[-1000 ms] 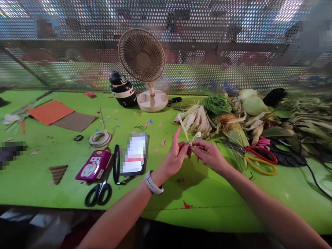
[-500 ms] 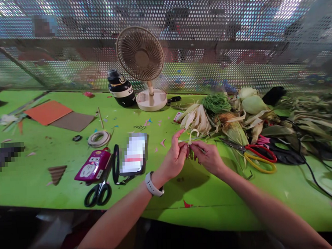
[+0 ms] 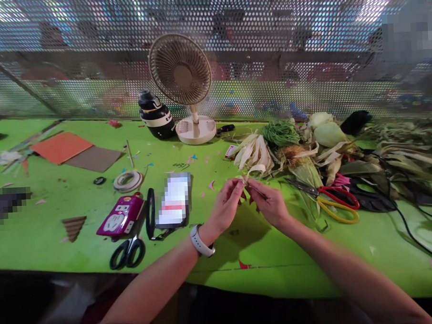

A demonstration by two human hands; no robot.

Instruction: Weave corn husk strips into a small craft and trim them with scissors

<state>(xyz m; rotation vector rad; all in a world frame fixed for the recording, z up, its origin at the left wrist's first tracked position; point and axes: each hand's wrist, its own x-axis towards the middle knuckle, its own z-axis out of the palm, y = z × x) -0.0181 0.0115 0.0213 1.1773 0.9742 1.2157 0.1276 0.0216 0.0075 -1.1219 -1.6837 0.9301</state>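
Close together over the green table (image 3: 191, 258), my left hand (image 3: 227, 204) and my right hand (image 3: 270, 202) pinch a small piece of pale husk (image 3: 256, 169) between their fingertips. One end of the strip curls up and to the right above the fingers. Dark reddish bits show below the fingertips, too small to make out. Behind the hands lies a fanned bundle of dried husks (image 3: 253, 153), with green strands (image 3: 279, 133) next to it. Red-and-yellow-handled scissors (image 3: 337, 204) rest to the right of my right hand.
A fan (image 3: 181, 75) and a black bottle (image 3: 157, 117) stand at the back before a perforated metal screen. Left of my hands lie a phone (image 3: 173, 199), a purple power socket (image 3: 121, 215), black scissors (image 3: 127, 253) and a tape roll (image 3: 128, 180). Husks and cables are at right.
The fingers of my left hand, earlier raised, have closed in around the piece. The pale strip now bends over to the right.
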